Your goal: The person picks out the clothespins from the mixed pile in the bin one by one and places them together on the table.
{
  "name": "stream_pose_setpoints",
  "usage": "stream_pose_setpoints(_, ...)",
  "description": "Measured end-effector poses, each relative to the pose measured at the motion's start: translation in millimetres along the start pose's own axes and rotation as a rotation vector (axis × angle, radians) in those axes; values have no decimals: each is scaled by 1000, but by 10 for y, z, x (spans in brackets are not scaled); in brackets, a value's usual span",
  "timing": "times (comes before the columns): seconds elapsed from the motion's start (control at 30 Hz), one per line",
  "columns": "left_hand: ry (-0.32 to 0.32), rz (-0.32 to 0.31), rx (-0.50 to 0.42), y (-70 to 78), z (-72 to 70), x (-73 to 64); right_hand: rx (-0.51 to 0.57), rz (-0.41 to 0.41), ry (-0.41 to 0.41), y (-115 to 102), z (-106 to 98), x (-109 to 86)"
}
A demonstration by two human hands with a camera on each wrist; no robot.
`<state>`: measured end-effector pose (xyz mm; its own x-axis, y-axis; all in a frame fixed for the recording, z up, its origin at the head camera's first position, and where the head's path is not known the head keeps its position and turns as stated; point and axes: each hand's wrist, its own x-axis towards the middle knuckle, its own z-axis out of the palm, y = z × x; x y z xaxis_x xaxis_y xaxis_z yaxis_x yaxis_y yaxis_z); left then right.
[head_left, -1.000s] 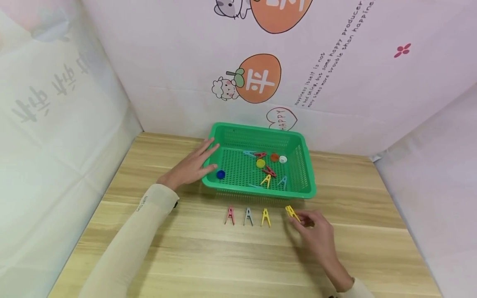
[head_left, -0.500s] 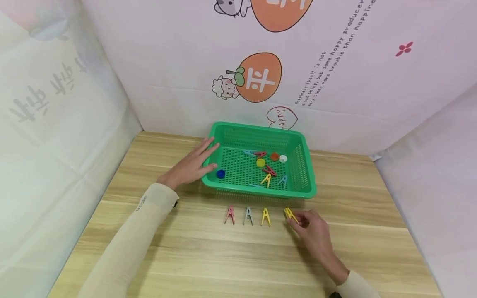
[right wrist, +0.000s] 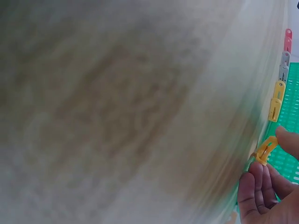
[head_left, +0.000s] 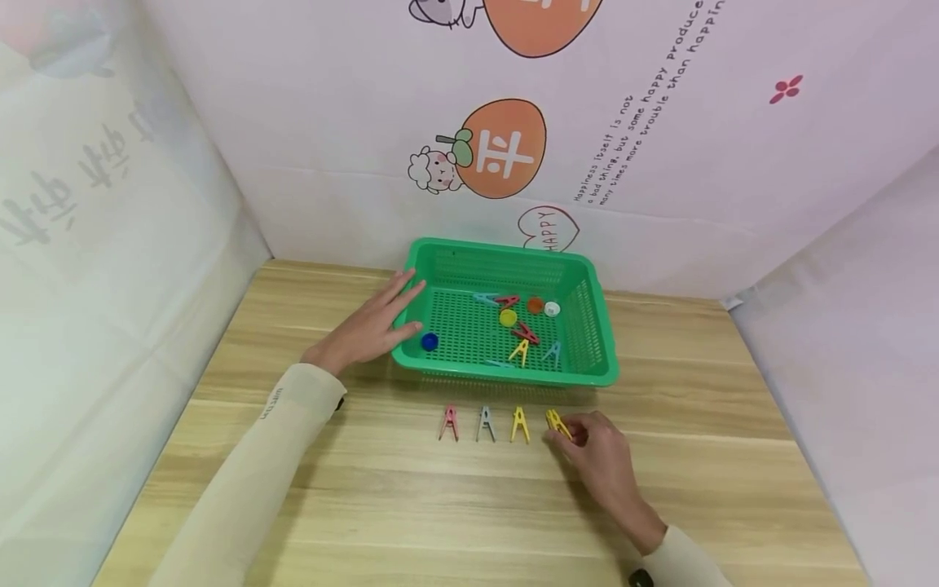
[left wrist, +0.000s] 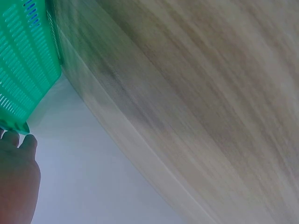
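My right hand [head_left: 601,452] pinches a yellow clothespin [head_left: 558,424] just above the wooden table, or touching it; I cannot tell which. In the right wrist view that clothespin [right wrist: 266,150] sits between thumb and fingertips. To its left stand a yellow clothespin [head_left: 519,425], a grey one [head_left: 486,424] and a pink one [head_left: 450,423], evenly spaced in a row. My left hand [head_left: 370,326] lies with fairly straight fingers over the left rim of a green basket [head_left: 506,375]. In the left wrist view, fingertips of the left hand [left wrist: 16,172] meet the basket's edge.
Inside the basket lie several red, blue and yellow clothespins, plus a blue cap [head_left: 429,342], a yellow cap [head_left: 509,318], an orange cap [head_left: 535,306] and a white cap [head_left: 553,309]. Behind the wooden table [head_left: 411,505] rises a printed white wall covering [head_left: 330,147].
My right hand has shifted left with the yellow clothespin, closer to the row. The left hand stays on the basket rim. The head view has shifted slightly.
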<state>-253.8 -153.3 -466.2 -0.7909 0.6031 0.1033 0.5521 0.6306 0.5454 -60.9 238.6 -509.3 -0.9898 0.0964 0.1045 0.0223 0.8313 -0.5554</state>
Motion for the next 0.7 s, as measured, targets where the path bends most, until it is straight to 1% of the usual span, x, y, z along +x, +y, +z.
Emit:
stream_pose_setpoints(0.2,-3,9,17,-2,-6,8,-7,15,-26,9,39,13)
stream_pose_setpoints(0.43,2,19,18,3,-25,6,-32,27,-27,-31,56,55)
stream_pose_setpoints(0.7,5,16,13,-4,-5,-5,-20,77,-66,-95,50,126)
